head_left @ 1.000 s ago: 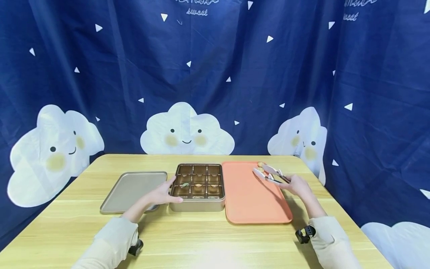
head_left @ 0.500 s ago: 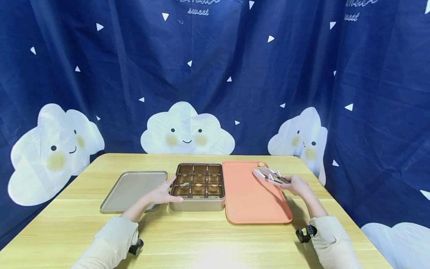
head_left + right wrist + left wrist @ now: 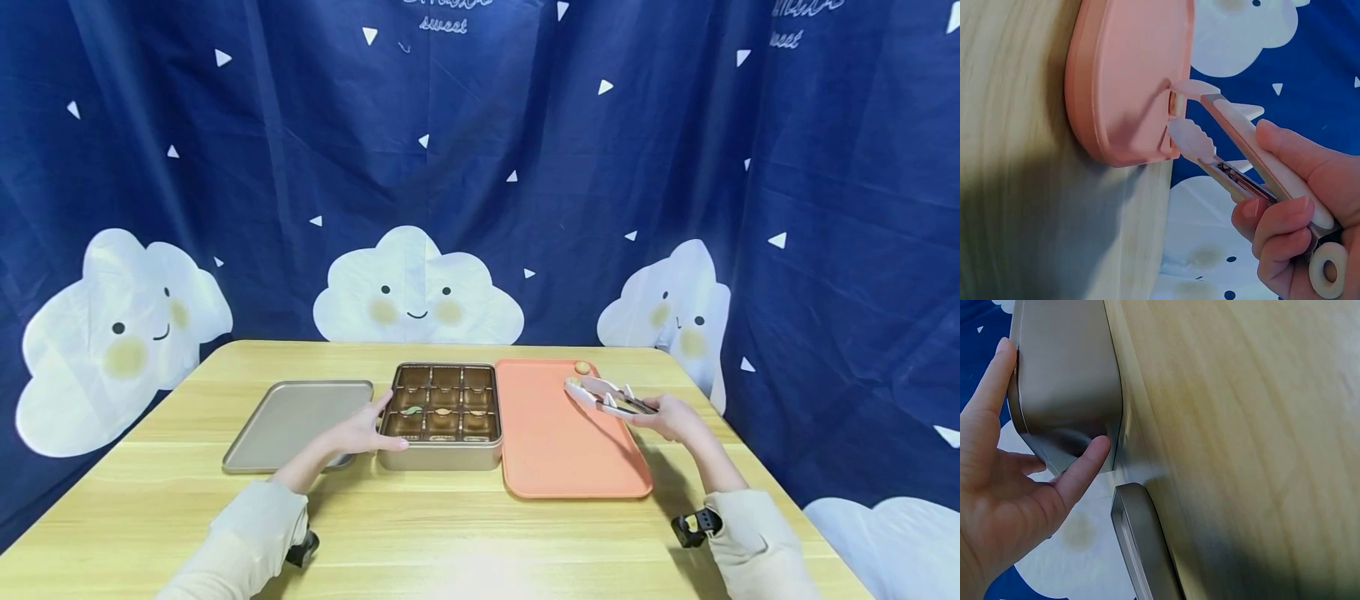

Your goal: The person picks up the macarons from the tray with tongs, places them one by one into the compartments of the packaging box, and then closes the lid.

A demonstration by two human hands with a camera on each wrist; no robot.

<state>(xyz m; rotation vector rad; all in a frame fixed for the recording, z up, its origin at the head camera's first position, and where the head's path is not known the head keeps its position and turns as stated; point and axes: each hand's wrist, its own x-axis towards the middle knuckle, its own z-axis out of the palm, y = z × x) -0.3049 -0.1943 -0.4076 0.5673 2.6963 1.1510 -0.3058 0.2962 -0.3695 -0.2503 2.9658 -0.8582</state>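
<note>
My left hand touches the near-left corner of a bronze square tin with thumb and fingers spread apart. In the left wrist view, the thumb lies against its side and the index finger against its rim. Brown compartments fill the tin; a green piece and two orange pieces show in them. My right hand grips white-tipped tongs by their handles over the coral tray. A small round biscuit shows at the tong tips; whether they clamp it, I cannot tell. Another biscuit lies at the tray's far edge.
A flat bronze lid lies left of the tin. The coral tray stands against the tin's right side. Everything is on a light wooden table, with a dark blue cloud-print curtain behind its far edge.
The tongs have come nearer and narrowed, and the biscuit now shows at their tips. My right hand has shifted slightly right and toward me. The left hand and tin have stayed put.
</note>
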